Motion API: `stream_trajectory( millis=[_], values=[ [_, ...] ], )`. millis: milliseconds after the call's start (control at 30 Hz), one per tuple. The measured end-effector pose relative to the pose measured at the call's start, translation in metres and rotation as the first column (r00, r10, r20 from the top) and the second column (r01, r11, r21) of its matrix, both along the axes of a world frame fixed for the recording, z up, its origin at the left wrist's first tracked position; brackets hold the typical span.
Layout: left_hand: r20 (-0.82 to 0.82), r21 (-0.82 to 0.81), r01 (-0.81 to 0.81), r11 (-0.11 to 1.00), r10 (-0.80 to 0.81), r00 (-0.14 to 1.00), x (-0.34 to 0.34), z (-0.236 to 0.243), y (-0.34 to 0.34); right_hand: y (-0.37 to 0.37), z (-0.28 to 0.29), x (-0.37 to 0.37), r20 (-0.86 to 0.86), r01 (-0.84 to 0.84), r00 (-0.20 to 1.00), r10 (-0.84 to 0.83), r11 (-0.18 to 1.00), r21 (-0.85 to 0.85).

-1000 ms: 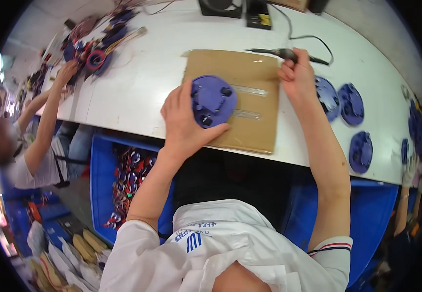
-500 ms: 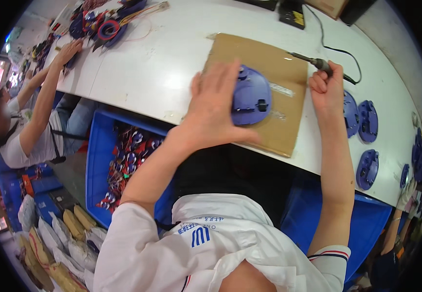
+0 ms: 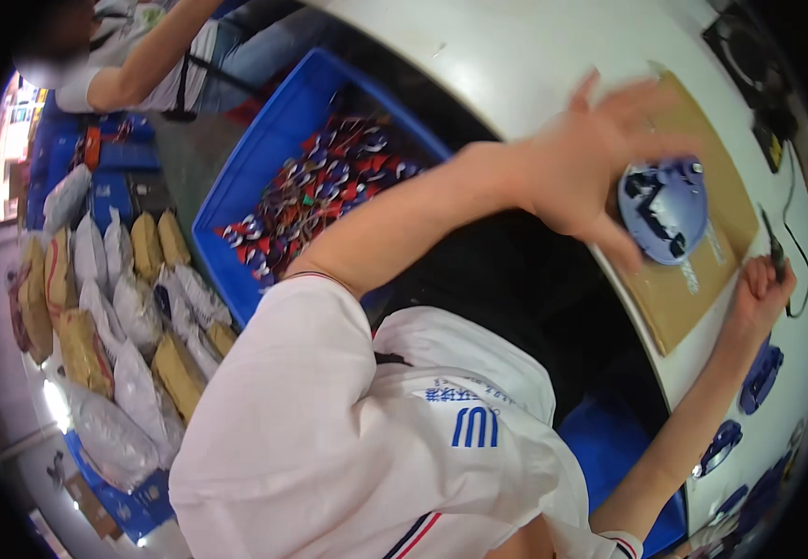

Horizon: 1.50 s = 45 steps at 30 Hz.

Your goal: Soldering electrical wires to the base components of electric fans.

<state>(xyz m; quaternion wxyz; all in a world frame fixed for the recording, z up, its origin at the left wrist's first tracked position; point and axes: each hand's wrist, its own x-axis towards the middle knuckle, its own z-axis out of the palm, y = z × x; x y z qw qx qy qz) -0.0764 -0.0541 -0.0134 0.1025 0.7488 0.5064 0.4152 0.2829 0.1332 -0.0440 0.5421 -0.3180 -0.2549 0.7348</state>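
for clean work: steady the purple shell by its rim, flat on the cardboard, and keep the soldering iron tip clear of fingers. left hand is spread, blurred, at the shell's left and upper edge; can't tell if touching. right hand is curled round the iron's handle, right of the shell and apart from it.

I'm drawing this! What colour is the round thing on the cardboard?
The round thing is bluish purple; the head view shows it best.
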Motion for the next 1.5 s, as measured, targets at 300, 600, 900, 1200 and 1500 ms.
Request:
stream_trajectory(
  millis=[300, 600, 900, 1200, 1500],
  values=[
    [-0.269, -0.354, -0.929, 0.112, 0.939, 0.216, -0.212, -0.083, -0.251, 0.028, -0.018, 0.051, -0.106, -0.076, 0.991, 0.077, 0.997, 0.010],
    [-0.812, -0.266, -0.920, -0.289, 0.581, 0.053, -0.112, -0.220, -0.317, 0.024, 0.004, 0.035, 0.007, 0.026, 1.000, -0.026, 0.998, 0.058],
    [0.315, -0.939, -0.082, 0.335, 0.930, 0.190, -0.198, -0.044, -0.307, 0.021, -0.012, 0.032, -0.087, -0.006, 0.996, 0.013, 0.997, 0.081],
    [0.713, -0.300, 0.441, 0.846, -0.108, 0.693, -0.188, 0.152, -0.128, -0.002, -0.003, 0.005, -0.134, 0.125, 0.981, -0.142, 0.984, -0.128],
    [-0.159, -0.525, 0.463, 0.715, -0.616, 0.771, -0.106, 0.186, 0.065, -0.030, 0.028, -0.028, -0.152, 0.305, 0.932, -0.328, 0.940, -0.152]
  ],
)
